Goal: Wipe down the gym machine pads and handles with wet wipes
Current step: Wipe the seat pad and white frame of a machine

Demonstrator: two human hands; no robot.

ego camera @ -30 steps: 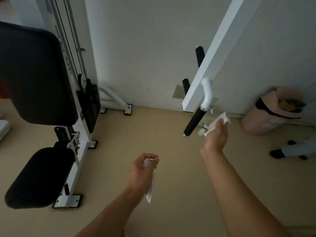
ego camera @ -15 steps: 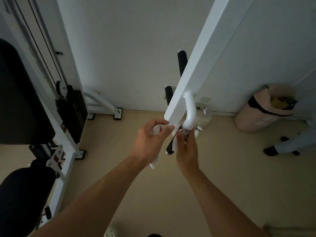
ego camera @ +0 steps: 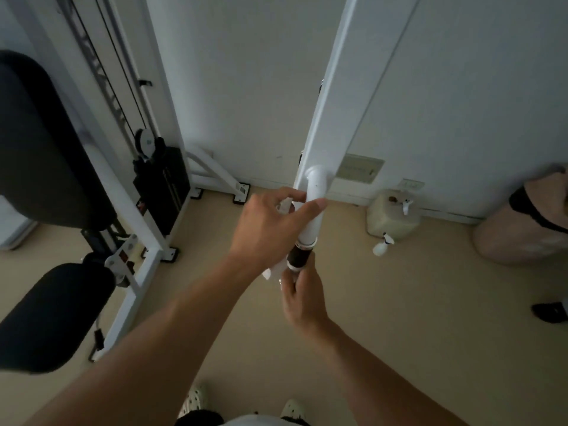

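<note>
Handle (ego camera: 311, 222) of the gym machine hangs from the lower end of a slanted white beam (ego camera: 341, 96): a curved white tube that drops from the beam's end and runs into a black grip (ego camera: 300, 256) ringed by pale bands. The grip's lower part is hidden inside the right hand (ego camera: 302, 298), so its full length cannot be told. The tube looks smooth and clean; the light is dim.

Left hand (ego camera: 270, 226) reaches up from the lower left with the forearm stretched out, thumb laid across the white tube just below its bend and the fingers curled round the tube's far side. A white wet wipe (ego camera: 284, 206) is bunched between those fingers and the tube, and more white wipe (ego camera: 274, 269) hangs out below the hand, beside the black grip. The right hand comes from the lower right, its fingers wrapped upward round the bottom of the grip; whether it holds a wipe of its own against the grip cannot be told.

Left of the hands stands the machine's white frame with its black back pad (ego camera: 46, 142), black seat pad (ego camera: 46, 315) and black weight stack (ego camera: 164, 186). On the beige floor (ego camera: 399, 318) by the wall sit a pale jug (ego camera: 392, 216) and a small white spray bottle (ego camera: 381, 245). At the right edge is a pink bin (ego camera: 522, 232) with a black liner. The person's pale perforated clogs (ego camera: 193, 404) show at the bottom edge.
</note>
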